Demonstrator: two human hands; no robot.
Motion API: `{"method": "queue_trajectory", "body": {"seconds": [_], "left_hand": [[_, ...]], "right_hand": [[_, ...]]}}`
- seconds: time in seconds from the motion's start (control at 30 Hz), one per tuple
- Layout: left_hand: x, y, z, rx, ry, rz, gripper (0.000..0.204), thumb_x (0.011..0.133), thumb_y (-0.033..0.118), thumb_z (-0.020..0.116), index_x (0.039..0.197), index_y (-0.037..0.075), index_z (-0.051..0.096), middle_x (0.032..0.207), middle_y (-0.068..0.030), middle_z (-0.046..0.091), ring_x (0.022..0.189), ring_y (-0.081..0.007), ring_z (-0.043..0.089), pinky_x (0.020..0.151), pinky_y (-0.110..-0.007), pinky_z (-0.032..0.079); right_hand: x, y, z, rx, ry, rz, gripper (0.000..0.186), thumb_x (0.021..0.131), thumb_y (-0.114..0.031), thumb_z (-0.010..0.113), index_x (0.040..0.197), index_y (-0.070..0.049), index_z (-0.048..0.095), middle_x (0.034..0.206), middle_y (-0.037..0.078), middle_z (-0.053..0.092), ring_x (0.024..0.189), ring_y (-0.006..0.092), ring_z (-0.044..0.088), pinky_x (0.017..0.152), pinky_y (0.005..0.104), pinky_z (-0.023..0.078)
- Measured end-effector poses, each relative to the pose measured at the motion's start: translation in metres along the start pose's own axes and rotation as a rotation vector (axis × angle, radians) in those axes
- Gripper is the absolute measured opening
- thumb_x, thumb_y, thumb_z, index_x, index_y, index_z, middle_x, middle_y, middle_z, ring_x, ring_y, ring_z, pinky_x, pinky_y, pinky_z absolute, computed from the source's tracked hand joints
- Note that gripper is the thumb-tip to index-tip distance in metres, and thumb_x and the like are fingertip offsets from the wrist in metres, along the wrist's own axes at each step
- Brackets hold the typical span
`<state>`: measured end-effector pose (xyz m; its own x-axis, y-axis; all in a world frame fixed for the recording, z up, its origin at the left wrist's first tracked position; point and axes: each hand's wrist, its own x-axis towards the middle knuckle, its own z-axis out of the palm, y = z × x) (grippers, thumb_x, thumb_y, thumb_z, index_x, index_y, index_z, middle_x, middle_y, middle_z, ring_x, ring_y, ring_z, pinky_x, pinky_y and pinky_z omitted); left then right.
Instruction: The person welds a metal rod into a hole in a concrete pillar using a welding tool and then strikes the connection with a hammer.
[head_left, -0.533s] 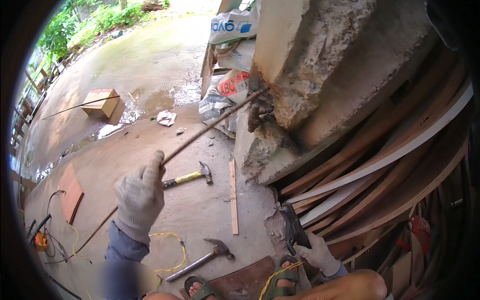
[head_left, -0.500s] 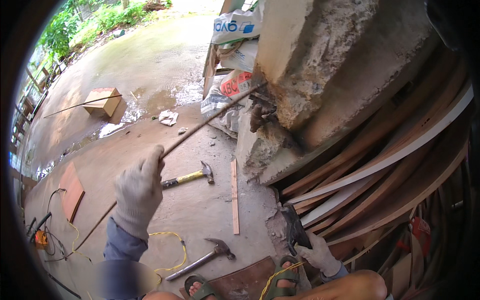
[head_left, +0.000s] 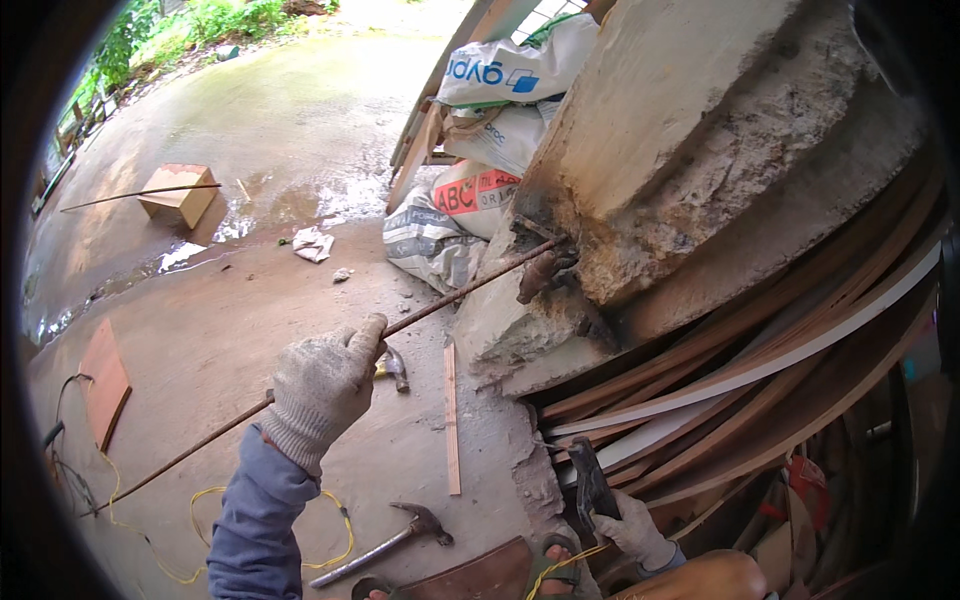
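My left hand [head_left: 328, 385], in a knitted grey work glove, is closed around a long rusty steel rod [head_left: 465, 290]. The rod slants from the floor at lower left up to the broken concrete block [head_left: 640, 190], its upper end at rusty metal stubs [head_left: 545, 272] there. Whether the end touches them I cannot tell. My right hand [head_left: 636, 532], also gloved, grips a black hand-held tool [head_left: 592, 478] held upright beside the stacked boards; its exact kind is unclear. Below the left hand lies a hammer [head_left: 420, 522]; a second hammer [head_left: 398, 370] is partly hidden behind that hand.
Long curved-looking wooden boards [head_left: 760, 350] fill the right side. Stacked sacks [head_left: 480, 195] lean near the concrete. A thin wood strip [head_left: 452, 420], a yellow wire [head_left: 345, 530], a reddish board [head_left: 105, 385] and a wooden block [head_left: 180, 195] bearing another rod lie on the floor.
My left hand has moved right with the rod, covering more of the farther hammer, and the rod's end now overlaps the metal stubs. The view has shifted. My right hand keeps its grip.
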<state>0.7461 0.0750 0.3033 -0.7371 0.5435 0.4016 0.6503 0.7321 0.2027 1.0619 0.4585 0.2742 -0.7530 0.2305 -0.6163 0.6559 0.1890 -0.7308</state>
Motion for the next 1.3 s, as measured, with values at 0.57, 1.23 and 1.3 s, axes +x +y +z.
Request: {"method": "queue_trajectory", "body": {"seconds": [0.57,1.23,1.3], "left_hand": [[-0.005,0.013,0.005,-0.088,0.046,-0.173,0.051,0.100,0.022,0.073,0.147,0.008,0.060,0.117,-0.0160,0.073,0.110,-0.0350,0.070,0.088,-0.048,0.055],[-0.019,-0.023,0.044,-0.325,-0.010,0.006,0.040,0.093,0.008,0.069,0.133,0.007,0.067,0.096,-0.0145,0.076,0.084,-0.0325,0.075,0.071,-0.046,0.059],[-0.026,-0.028,0.047,-0.061,-0.199,-0.067,0.038,0.097,0.019,0.069,0.132,0.005,0.067,0.101,-0.0160,0.075,0.091,-0.0334,0.072,0.079,-0.049,0.058]], "right_hand": [[-0.003,-0.019,0.018,-0.141,-0.017,-0.091,0.048,0.098,-0.025,0.080,0.134,0.003,0.066,0.105,0.011,0.077,0.094,0.0158,0.069,0.084,0.0367,0.059],[-0.004,0.001,0.008,-0.168,0.075,-0.147,0.021,0.099,-0.013,0.074,0.115,-0.001,0.068,0.081,0.001,0.066,0.075,0.0082,0.060,0.065,0.0279,0.050],[0.005,0.004,0.022,0.177,0.072,-0.210,0.018,0.096,-0.005,0.070,0.114,-0.006,0.068,0.092,-0.004,0.066,0.076,0.0091,0.062,0.064,0.0277,0.049]]}}
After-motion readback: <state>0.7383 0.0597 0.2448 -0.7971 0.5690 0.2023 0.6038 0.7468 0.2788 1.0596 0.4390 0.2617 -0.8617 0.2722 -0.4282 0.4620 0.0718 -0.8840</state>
